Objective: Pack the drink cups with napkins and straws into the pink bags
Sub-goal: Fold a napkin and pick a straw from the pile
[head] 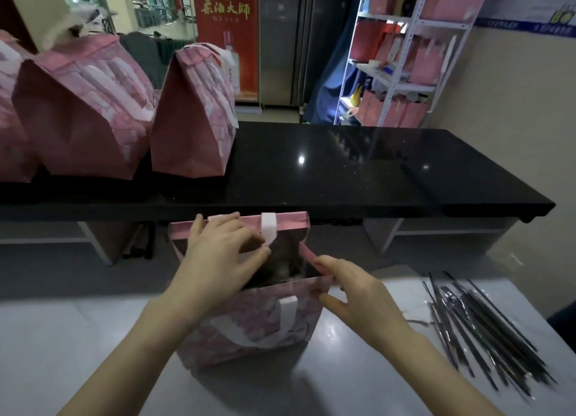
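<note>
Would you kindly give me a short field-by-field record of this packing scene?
open pink bag: upright on the grey table, top open
left grip: fingers spread, resting on the bag's far rim
right grip: pinches the bag's right rim
straws: loose pile on the table, right of the bag
closed pink bags: on the black counter, far left

red banner (225, 35) at back, yellow characters 茶油大師, smaller print beneath unreadable
</note>
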A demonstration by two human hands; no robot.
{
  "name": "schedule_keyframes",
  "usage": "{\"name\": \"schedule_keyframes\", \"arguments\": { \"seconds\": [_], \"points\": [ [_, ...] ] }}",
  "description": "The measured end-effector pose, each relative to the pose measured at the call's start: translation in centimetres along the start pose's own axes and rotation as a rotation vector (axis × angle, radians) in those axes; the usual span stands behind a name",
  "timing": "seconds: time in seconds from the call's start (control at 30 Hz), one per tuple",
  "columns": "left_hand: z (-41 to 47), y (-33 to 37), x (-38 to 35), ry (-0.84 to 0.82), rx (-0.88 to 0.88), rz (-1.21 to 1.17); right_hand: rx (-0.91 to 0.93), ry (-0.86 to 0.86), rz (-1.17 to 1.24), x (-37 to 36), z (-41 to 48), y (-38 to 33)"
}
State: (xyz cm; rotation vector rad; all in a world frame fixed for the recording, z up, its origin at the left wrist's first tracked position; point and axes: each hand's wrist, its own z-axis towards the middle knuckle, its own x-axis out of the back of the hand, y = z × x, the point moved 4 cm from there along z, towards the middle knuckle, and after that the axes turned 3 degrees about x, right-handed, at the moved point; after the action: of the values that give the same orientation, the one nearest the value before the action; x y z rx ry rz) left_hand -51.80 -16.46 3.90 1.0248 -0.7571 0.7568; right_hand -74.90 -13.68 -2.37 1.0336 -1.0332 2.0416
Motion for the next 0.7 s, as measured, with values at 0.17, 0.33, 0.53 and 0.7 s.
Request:
{"name": "schedule_keyframes", "arguments": {
  "seconds": [0.17,0.33,0.53,0.7],
  "points": [
    [0.6,7.8,-3.7,-0.027,-0.1,-0.047,0.055,0.005,0.023,2.5,-2.2,5.5],
    [2.5,15.7,-11.8,-0.116,-0.107,-0.078,-0.137,-0.164,-0.054,3.3,-5.5,16.8],
    [4.6,18.6,-24.7,-0.362,0.034,-0.019,-0.3,-0.355,-0.067,2.6,-8.1,26.7],
    [6.2,16.2,-31.8,-0.48,0.18,0.025,-0.278,-0.4,-0.104,1.5,-7.3,29.0]
  ]
}}
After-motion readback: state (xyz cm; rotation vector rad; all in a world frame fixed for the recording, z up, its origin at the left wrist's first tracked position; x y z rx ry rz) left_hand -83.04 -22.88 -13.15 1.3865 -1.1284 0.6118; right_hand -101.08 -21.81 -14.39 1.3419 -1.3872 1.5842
